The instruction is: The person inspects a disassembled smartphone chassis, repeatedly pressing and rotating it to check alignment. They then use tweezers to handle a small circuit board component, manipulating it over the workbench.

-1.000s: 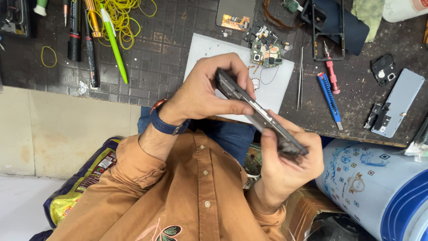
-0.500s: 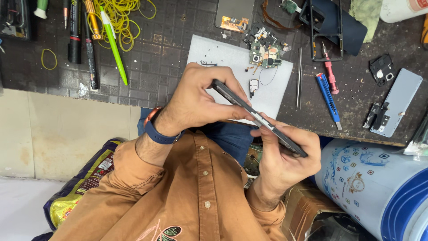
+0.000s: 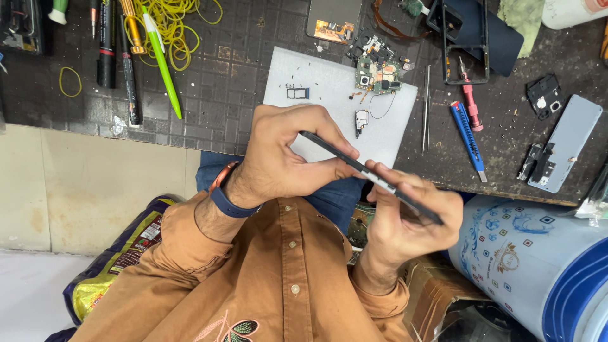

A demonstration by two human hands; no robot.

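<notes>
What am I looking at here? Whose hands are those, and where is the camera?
The camera sits on a person's head and looks down, so you see that person's own two hands and orange shirt. The left hand, with a blue wristband, and the right hand both grip a thin dark phone, seen from its edge. Beyond them is a dark worktable. On it lie a white sheet with a green circuit board, metal tweezers, a blue cutter, a green pen and yellow rubber bands.
</notes>
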